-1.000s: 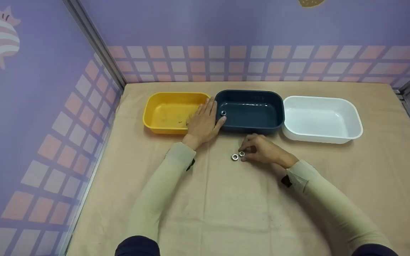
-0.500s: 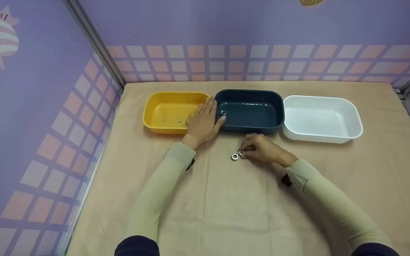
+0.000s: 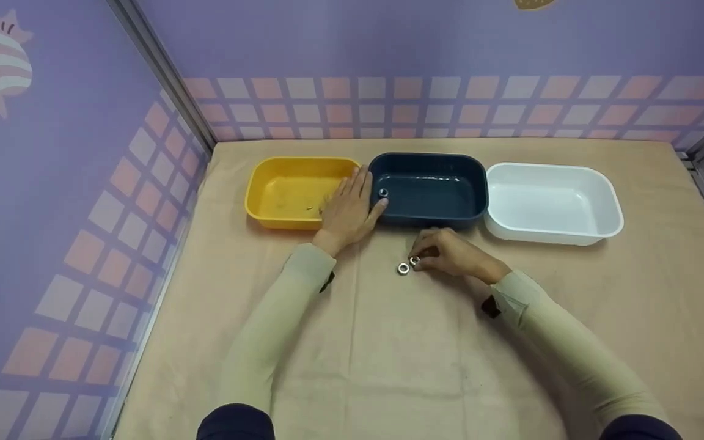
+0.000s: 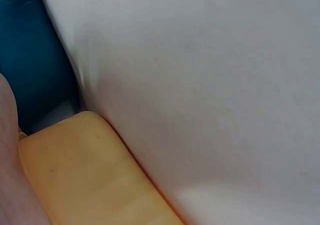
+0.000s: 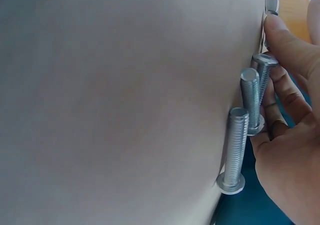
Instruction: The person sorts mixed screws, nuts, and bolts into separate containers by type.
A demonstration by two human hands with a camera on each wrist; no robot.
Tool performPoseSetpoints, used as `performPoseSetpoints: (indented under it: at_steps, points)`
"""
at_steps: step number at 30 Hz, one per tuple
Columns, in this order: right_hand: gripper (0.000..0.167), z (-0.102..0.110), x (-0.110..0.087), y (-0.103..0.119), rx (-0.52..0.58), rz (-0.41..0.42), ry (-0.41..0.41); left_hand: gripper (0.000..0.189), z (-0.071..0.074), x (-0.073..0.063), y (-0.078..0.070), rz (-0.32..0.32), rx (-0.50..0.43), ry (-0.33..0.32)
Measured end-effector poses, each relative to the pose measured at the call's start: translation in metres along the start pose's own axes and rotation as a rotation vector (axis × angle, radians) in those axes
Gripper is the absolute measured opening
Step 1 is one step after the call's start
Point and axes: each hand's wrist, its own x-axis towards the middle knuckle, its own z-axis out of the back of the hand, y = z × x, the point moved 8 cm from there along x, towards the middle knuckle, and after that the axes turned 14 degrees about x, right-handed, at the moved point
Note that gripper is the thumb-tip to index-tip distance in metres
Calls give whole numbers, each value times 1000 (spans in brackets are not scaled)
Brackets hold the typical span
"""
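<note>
My left hand (image 3: 347,209) lies with straight fingers across the adjoining rims of the yellow tray (image 3: 266,222) and the dark blue tray (image 3: 437,221). One hex nut (image 3: 383,193) sits inside the dark blue tray, near my left thumb. In front of that tray my right hand (image 3: 454,253) pinches a nut (image 3: 414,261) between thumb and fingers, low over the cloth. Close to its left lies another nut (image 3: 403,268). The right wrist view shows threaded bolts, such as this near bolt (image 5: 235,150) and a second bolt (image 5: 251,100), beside the right hand; in the head view they are hidden.
A white tray (image 3: 553,233) stands at the right end of the row, against the dark blue one. Beige cloth (image 3: 407,354) covers the table. Purple patterned panels (image 3: 425,49) rise behind and at the sides. Small dark bits (image 3: 309,209) lie in the yellow tray.
The nut at my right fingertips has shifted slightly away from me, toward the dark blue tray. My left hand and the trays have stayed in place.
</note>
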Motion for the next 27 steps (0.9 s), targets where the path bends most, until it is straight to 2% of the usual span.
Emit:
performPoseSetpoints:
  at_steps: [15, 19, 27]
  points:
    - [14, 7, 0, 7, 25, 23, -44, 80, -2, -1, 1, 3, 1, 10]
    - [16, 10, 1, 8, 47, -8, -51, 81, -2, -1, 0, 6, 7, 13]
    - [23, 22, -1, 12, 70, -87, -96, 81, 1, 0, -1, -11, 3, -39]
